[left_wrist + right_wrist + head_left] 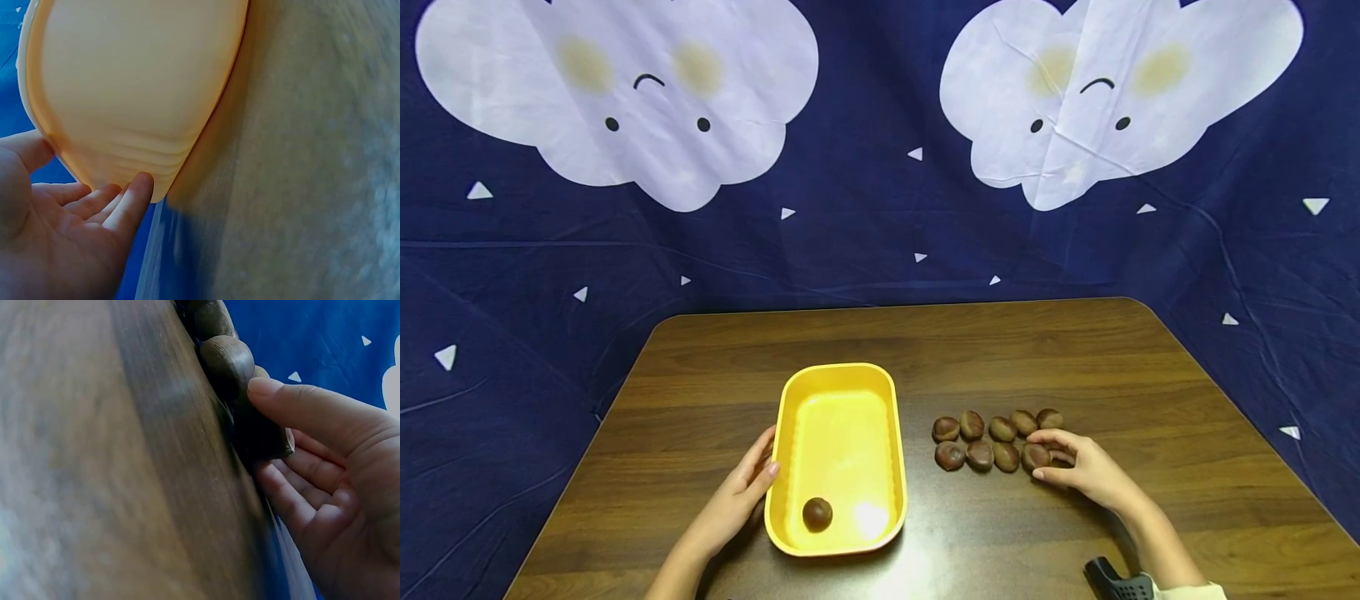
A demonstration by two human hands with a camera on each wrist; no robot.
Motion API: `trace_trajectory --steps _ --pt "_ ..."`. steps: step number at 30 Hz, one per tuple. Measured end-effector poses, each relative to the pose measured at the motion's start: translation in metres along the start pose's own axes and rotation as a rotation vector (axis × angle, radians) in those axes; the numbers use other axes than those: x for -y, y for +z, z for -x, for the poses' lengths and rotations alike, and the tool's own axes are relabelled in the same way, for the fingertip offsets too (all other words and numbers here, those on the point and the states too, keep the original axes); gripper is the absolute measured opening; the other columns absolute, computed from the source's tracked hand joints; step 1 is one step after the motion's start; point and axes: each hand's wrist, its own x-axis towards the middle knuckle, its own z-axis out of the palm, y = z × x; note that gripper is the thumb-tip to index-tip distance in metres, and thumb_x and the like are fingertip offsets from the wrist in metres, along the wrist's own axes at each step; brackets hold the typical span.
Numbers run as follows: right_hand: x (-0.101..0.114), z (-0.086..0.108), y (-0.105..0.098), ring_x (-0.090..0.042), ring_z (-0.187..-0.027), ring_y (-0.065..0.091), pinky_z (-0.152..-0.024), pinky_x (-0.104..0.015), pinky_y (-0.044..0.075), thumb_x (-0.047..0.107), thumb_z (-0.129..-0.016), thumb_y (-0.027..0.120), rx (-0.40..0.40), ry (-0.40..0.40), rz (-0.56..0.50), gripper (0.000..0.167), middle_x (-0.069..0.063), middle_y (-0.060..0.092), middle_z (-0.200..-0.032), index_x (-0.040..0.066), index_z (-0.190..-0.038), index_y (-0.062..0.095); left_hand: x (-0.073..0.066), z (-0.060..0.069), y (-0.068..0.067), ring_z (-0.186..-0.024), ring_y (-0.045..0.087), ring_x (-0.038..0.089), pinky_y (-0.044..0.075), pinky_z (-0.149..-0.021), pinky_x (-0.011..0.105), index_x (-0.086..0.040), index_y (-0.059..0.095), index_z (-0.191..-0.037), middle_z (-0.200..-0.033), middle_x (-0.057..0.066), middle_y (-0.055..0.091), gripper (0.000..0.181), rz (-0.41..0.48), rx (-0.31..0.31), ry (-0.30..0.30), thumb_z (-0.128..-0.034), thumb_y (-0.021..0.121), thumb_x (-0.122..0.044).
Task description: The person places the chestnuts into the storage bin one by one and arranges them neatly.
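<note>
A yellow plastic tray (pixel 837 546) lies on the table, with one brown chestnut (pixel 817 514) in its near left corner. My left hand (pixel 730 504) rests against the tray's left side, thumb at the rim. In the left wrist view its fingers (pixel 134 200) lie loosely along the outer wall. To the right of the tray, several chestnuts (pixel 980 456) sit in two rows. My right hand (pixel 1093 473) pinches the near row's rightmost chestnut (pixel 1037 457) between thumb and fingers. That chestnut looks dark and partly hidden by the thumb in the right wrist view.
The brown wooden table (pixel 1000 358) has rounded far corners. Behind it hangs a dark blue cloth (pixel 865 242) printed with white clouds and small triangles. A black strap piece (pixel 1120 583) is at my right wrist, by the near edge of the picture.
</note>
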Motion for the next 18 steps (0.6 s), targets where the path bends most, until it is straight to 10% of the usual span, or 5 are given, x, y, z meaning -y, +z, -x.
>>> trace_trajectory --steps 18 --pt "0.043 -0.024 0.011 -0.011 -0.101 0.054 -0.085 -0.021 0.043 0.015 -0.074 0.074 -0.015 -0.158 0.124 0.042 -0.006 0.059 -0.109 0.004 -0.112 0.058 0.000 0.000 0.001 -0.122 0.032 0.037 0.035 -0.089 0.017 -0.001 0.015 -0.142 -0.139 0.026 0.027 0.054 -0.017 -0.022 -0.016 -0.0967 0.041 -0.012"
